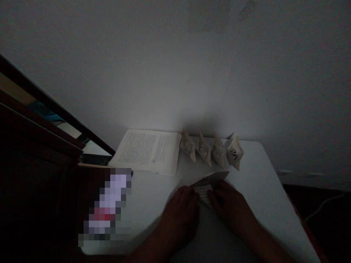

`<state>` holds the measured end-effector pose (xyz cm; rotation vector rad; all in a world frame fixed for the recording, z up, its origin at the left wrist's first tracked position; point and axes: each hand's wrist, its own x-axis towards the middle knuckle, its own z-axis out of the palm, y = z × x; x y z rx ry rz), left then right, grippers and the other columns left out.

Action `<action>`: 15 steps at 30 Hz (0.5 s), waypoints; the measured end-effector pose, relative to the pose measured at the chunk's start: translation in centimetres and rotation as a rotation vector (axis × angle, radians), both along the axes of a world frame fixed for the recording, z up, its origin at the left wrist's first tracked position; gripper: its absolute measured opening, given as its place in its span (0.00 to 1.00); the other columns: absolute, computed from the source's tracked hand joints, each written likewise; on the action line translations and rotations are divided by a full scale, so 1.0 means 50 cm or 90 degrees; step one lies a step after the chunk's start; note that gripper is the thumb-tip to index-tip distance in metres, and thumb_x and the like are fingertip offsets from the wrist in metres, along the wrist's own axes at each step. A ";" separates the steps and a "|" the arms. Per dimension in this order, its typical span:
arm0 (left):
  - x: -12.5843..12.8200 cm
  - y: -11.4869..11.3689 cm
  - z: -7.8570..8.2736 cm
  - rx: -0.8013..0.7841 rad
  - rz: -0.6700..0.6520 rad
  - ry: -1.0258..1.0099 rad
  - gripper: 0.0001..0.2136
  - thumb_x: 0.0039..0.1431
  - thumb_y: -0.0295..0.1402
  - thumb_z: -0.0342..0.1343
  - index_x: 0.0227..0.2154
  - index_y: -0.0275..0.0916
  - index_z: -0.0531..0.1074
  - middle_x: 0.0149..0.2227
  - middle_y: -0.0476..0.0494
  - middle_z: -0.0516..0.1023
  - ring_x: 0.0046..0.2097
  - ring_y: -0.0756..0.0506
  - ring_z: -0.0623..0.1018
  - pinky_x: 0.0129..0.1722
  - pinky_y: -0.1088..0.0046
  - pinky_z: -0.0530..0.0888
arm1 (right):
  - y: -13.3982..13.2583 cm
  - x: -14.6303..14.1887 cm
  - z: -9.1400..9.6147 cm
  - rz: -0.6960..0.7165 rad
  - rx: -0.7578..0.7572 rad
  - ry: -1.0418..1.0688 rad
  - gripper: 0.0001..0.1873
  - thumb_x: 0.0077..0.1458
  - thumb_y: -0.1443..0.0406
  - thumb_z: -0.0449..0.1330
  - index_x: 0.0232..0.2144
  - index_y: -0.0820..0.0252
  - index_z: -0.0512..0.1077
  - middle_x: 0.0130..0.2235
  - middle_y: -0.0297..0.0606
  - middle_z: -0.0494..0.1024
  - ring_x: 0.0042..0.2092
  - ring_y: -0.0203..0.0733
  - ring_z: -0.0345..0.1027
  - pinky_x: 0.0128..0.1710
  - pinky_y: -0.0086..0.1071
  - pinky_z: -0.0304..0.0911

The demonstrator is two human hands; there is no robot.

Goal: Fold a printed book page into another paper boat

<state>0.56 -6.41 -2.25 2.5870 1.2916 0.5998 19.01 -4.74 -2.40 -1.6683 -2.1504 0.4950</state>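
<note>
Paper (205,190) | held L hand (182,207) + R hand (228,201) | gap to boats (204,148), tbl edge (275,178)

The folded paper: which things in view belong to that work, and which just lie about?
In the work:
folded paper, between left hand and right hand
probably paper boats, page stack

Lying about, seemingly:
pixelated item, left
white cable, right

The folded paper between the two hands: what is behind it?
Behind the folded paper, four paper boats stand in a row on the table, near the wall. What the paper, left hand and right hand cover is hidden.
</note>
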 end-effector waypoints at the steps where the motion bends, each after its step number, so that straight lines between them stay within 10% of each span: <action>1: 0.006 -0.005 -0.003 0.010 -0.007 0.018 0.13 0.55 0.24 0.47 0.43 0.33 0.67 0.44 0.36 0.69 0.47 0.40 0.68 0.46 0.59 0.71 | 0.000 -0.001 0.002 -0.002 -0.009 -0.001 0.17 0.59 0.63 0.49 0.21 0.59 0.70 0.29 0.38 0.69 0.32 0.39 0.66 0.34 0.33 0.62; 15: 0.019 -0.007 -0.025 0.058 -0.001 0.105 0.22 0.54 0.25 0.46 0.53 0.27 0.62 0.55 0.31 0.64 0.56 0.35 0.63 0.54 0.54 0.65 | -0.005 0.001 0.007 -0.035 -0.012 -0.196 0.18 0.60 0.62 0.46 0.28 0.60 0.72 0.30 0.41 0.75 0.34 0.45 0.68 0.35 0.35 0.59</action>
